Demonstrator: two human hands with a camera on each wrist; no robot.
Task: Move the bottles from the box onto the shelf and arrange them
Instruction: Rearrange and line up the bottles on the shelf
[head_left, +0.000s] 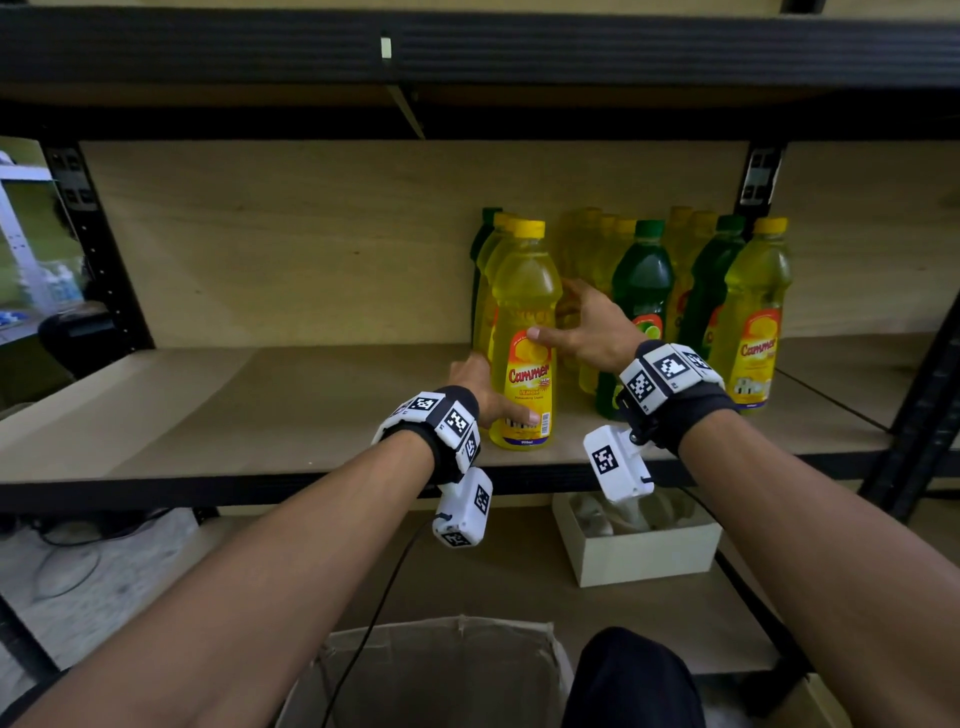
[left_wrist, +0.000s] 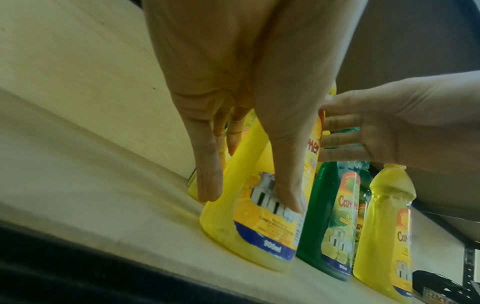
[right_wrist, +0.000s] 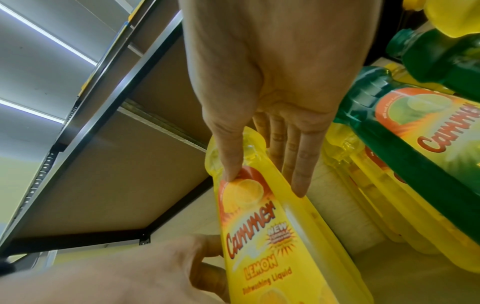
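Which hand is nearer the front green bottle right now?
Right. The right hand sits just beside the front green bottle, its grip on the yellow lemon bottle. The left hand holds that bottle's far, lower side.

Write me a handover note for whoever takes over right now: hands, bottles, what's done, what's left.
Left hand holds the front yellow bottle low on its body, thumb on the label.
Right hand holds the same bottle higher up, thumb on the label, fingers behind.
That bottle stands upright near the front edge of the shelf, heading a row of yellow bottles.
Done: several yellow and green bottles already stand to its right.
Left: straighten this one, let go; the cardboard box interior is not visible, so check it.
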